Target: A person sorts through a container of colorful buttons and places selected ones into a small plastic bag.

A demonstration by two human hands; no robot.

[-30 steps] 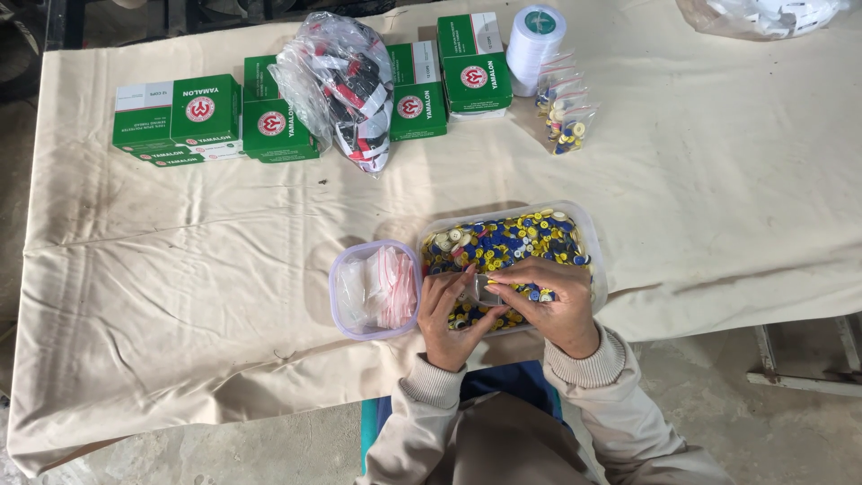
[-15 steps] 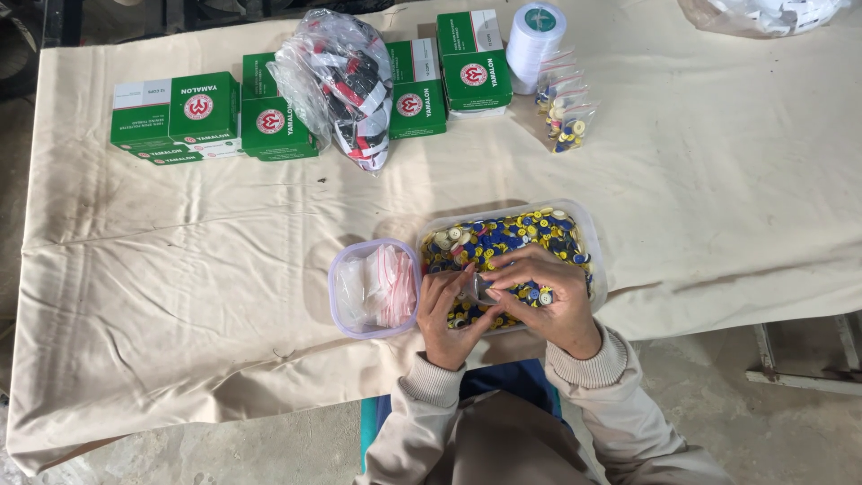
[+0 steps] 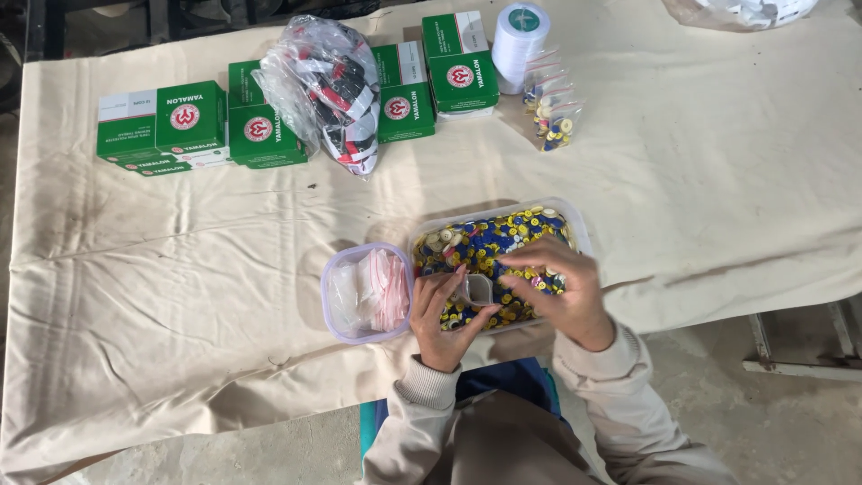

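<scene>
Since half a second ago the right hand (image 3: 561, 292) has lifted a little off the heap of buttons, its fingers now spread loosely above them, while the left hand (image 3: 444, 314) has stayed where it was. Between the two hands sits a small clear bag (image 3: 478, 289), pinched in the left hand's fingers and thumb with its mouth held open; the right hand's fingertips come in at its 3 o'clock edge, and I cannot tell whether they grip a button. Both hands work over the clear plastic tub (image 3: 579, 235), which is full of blue, yellow and white buttons (image 3: 503, 241) and stands near the front edge of the cloth-covered tabletop (image 3: 180, 269). Touching the tub at its 9 o'clock side is a smaller round-cornered container (image 3: 334, 310) holding a stack of empty clear bags with pink strips (image 3: 382, 287). Well apart, toward 12 o'clock, lie several green and white boxes (image 3: 189, 121), a crumpled plastic sack of red, black and white items (image 3: 328, 85), a white spool with a green top (image 3: 521, 31) and a few small bags already filled with buttons (image 3: 552, 112).
</scene>
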